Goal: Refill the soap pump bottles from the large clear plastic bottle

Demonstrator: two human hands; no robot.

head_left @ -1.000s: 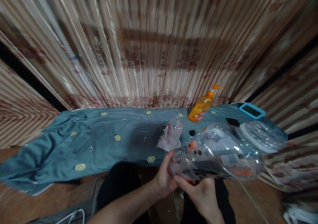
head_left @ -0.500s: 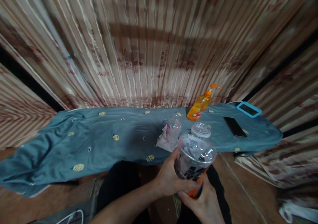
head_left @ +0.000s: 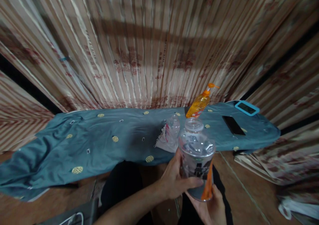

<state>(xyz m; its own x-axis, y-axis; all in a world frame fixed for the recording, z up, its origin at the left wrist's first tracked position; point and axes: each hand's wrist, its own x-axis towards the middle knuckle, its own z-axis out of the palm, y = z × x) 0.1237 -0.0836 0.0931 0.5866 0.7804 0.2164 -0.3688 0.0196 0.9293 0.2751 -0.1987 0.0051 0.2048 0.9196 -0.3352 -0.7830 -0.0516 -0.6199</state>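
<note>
Both hands hold a large clear plastic bottle with a wide, uncapped screw neck and a grey and orange label with dark print. My left hand wraps round its left side, thumb across the front of the label. Cupped at the base and lower right side is my right hand, its fingers partly hidden by the bottle. Just behind, a smaller clear bottle with red marking stands by a pale cloth on the covered surface.
A teal cloth with yellow pineapple prints covers the long board. On it stand an orange pump bottle, a black phone and a blue-framed device. Striped curtains hang behind. A white cable lies at lower left.
The large bottle has been turned and tilted in my hands, so more of its orange label side and base shows. My right hand has moved lower and slightly right. The view has shifted slightly.
</note>
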